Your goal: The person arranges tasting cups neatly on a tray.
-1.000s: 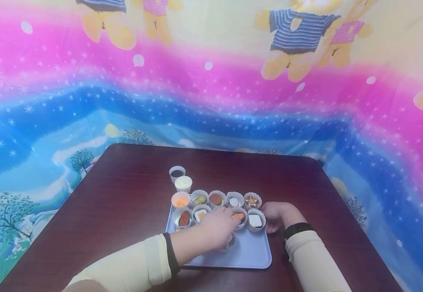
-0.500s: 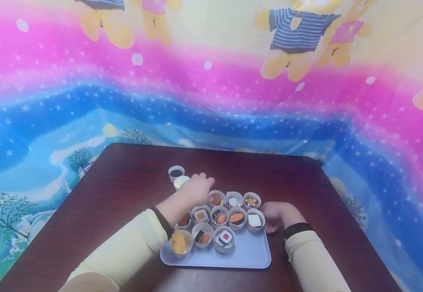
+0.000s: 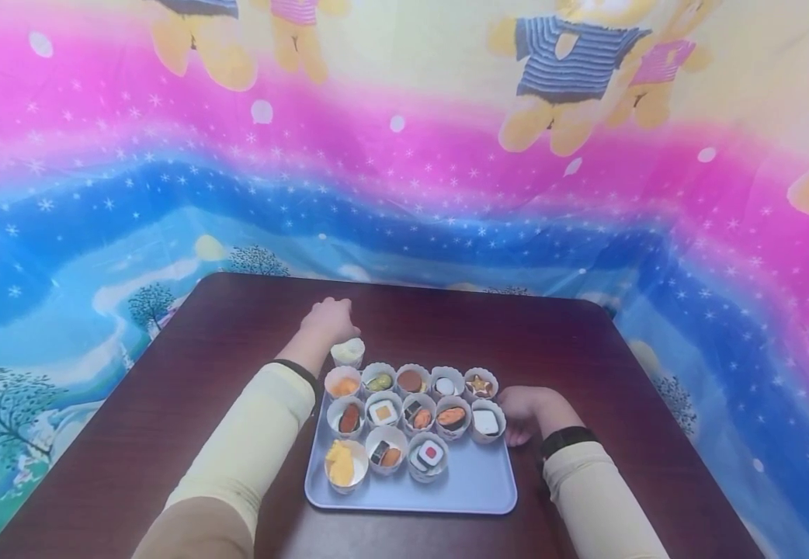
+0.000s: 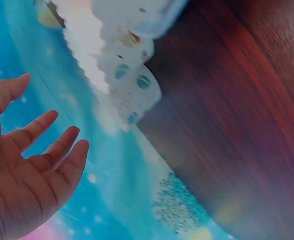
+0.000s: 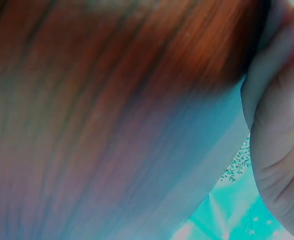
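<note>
My left hand (image 3: 330, 318) reaches to the far left of the cups, just behind a paper cup with pale contents (image 3: 347, 353), and covers the spot where another cup stood in view. In the left wrist view the left hand (image 4: 42, 175) has its fingers spread, apart from the scallop-rimmed paper cups (image 4: 137, 95). Close against the right side of a light blue tray (image 3: 470, 485) rests my right hand (image 3: 526, 411), near a cup holding a white-topped piece (image 3: 486, 421). Loosely curled fingers of the right hand (image 5: 281, 145) show at the right wrist view's edge, holding nothing visible.
Rows of paper cups with sushi-like pieces fill much of the tray, among them a red-centred roll (image 3: 430, 453) and a yellow piece (image 3: 341, 463). The cup with orange bits (image 3: 343, 384) stands at the tray's far left corner. The dark wooden table (image 3: 188, 373) meets a printed curtain (image 3: 404, 178).
My left hand has moved from over the middle of the tray, away and left, to the far cups, uncovering the cups beneath it. My right hand has stayed in place.
</note>
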Demonstrator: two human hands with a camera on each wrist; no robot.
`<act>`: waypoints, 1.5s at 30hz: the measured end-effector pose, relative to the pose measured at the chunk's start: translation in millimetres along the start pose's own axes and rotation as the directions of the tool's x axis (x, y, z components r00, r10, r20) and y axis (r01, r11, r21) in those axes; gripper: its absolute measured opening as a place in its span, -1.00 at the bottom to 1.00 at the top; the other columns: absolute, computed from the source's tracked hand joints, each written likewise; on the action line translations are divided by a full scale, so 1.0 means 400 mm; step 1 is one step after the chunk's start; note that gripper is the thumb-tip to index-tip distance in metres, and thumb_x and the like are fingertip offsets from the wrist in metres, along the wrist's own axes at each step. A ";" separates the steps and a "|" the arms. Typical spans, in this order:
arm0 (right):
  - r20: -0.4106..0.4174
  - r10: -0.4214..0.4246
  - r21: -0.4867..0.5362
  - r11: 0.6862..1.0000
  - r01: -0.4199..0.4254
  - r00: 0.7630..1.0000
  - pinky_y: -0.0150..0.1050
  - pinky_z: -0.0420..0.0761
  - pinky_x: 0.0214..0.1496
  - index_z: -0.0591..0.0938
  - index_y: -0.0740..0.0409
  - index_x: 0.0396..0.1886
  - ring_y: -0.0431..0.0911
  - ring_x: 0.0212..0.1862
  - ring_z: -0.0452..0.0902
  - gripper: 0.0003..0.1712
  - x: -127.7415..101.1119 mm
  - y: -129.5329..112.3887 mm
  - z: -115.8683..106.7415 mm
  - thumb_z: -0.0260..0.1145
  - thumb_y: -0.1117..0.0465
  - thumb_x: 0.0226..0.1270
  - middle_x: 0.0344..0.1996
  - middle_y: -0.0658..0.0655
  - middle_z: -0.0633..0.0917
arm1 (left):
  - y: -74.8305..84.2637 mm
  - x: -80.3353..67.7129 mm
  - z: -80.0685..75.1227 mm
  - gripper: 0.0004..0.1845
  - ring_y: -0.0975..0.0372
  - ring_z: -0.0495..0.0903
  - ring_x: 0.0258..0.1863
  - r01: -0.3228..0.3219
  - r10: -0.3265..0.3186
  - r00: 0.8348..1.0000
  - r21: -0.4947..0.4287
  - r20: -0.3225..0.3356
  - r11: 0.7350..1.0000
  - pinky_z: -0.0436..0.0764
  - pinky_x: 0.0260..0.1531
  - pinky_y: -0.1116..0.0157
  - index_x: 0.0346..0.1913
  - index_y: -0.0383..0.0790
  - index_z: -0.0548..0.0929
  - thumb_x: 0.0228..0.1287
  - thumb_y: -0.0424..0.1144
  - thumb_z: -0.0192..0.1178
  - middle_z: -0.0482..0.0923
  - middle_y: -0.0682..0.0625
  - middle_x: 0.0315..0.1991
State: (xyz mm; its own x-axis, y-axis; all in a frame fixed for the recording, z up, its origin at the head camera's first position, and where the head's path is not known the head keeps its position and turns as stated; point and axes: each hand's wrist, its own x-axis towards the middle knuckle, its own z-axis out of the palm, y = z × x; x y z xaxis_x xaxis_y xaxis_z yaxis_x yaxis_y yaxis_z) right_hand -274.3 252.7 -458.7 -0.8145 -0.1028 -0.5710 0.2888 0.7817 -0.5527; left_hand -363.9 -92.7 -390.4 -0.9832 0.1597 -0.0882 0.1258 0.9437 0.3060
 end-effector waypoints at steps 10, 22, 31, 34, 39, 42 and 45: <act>0.005 0.000 -0.003 1.000 0.000 1.000 -0.31 0.51 -0.67 0.55 0.30 -0.42 -0.11 -0.72 0.47 -0.71 0.000 0.000 0.005 -0.08 0.27 0.32 -0.75 0.17 0.54 | -0.025 0.004 -0.009 -0.35 -0.18 0.19 0.21 0.043 -0.042 0.999 -0.048 0.003 0.998 0.32 0.08 -0.12 0.30 -0.25 0.23 0.17 -0.09 0.11 0.23 -0.31 0.23; 0.002 -0.022 -0.074 0.997 0.022 1.000 -0.29 0.53 -0.67 0.54 0.28 -0.46 -0.14 -0.74 0.46 -0.67 -0.005 -0.002 -0.003 -0.10 0.24 0.34 -0.75 0.18 0.58 | -0.029 0.040 0.037 -0.33 -0.21 0.17 0.22 0.097 -0.095 0.995 -0.051 0.030 0.994 0.30 0.09 -0.13 0.34 -0.21 0.16 0.21 -0.06 0.08 0.15 -0.34 0.27; 0.017 -0.025 -0.073 0.997 0.027 1.000 -0.28 0.54 -0.66 0.54 0.29 -0.46 -0.14 -0.74 0.47 -0.66 -0.001 0.004 -0.005 -0.12 0.26 0.34 -0.75 0.19 0.59 | -0.041 0.045 0.056 -0.44 -0.22 0.20 0.18 0.100 -0.097 0.991 -0.030 0.087 0.995 0.35 0.04 -0.10 0.32 -0.16 0.21 0.25 -0.26 0.04 0.16 -0.34 0.24; 0.012 -0.021 -0.070 0.997 0.022 1.000 -0.28 0.54 -0.66 0.55 0.29 -0.48 -0.14 -0.75 0.47 -0.66 0.000 0.005 -0.005 -0.12 0.26 0.34 -0.75 0.19 0.59 | -0.050 0.051 0.065 -0.41 -0.22 0.23 0.16 0.104 -0.101 0.991 -0.035 0.084 0.994 0.38 0.02 -0.09 0.31 -0.17 0.21 0.22 -0.25 0.10 0.17 -0.34 0.23; 0.013 -0.021 -0.060 0.998 0.022 1.000 -0.29 0.53 -0.67 0.55 0.29 -0.47 -0.14 -0.75 0.46 -0.65 -0.001 0.004 -0.006 -0.13 0.26 0.35 -0.75 0.18 0.59 | -0.050 0.066 0.075 -0.26 -0.26 0.22 0.17 0.121 -0.116 0.991 -0.080 0.063 0.989 0.34 0.04 -0.13 0.35 -0.23 0.13 0.20 0.04 0.12 0.10 -0.39 0.27; 0.018 -0.026 -0.057 0.998 0.027 1.000 -0.28 0.54 -0.66 0.54 0.29 -0.45 -0.14 -0.75 0.46 -0.66 -0.001 0.003 -0.007 -0.13 0.27 0.35 -0.75 0.18 0.58 | -0.045 0.076 0.082 -0.21 -0.26 0.23 0.17 0.133 -0.129 0.990 -0.085 0.047 0.987 0.34 0.05 -0.13 0.36 -0.26 0.09 0.22 0.12 0.07 0.08 -0.41 0.27; 0.015 -0.030 -0.063 0.998 0.031 0.999 -0.26 0.56 -0.64 0.55 0.28 -0.44 -0.13 -0.73 0.47 -0.66 -0.001 0.001 -0.007 -0.13 0.26 0.35 -0.75 0.18 0.58 | -0.039 0.083 0.087 -0.25 -0.24 0.29 0.13 0.154 -0.152 0.988 -0.090 0.028 0.984 0.40 0.01 -0.10 0.35 -0.28 0.11 0.24 0.07 0.07 0.13 -0.41 0.23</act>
State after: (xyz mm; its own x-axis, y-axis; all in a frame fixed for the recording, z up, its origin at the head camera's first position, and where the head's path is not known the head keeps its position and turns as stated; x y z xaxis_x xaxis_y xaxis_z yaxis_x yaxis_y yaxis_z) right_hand -275.3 254.8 -457.1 -0.8152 -0.1359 -0.5630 0.2310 0.8152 -0.5312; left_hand -394.0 -92.0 -431.0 -0.9868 0.0225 -0.1606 -0.0395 0.9272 0.3724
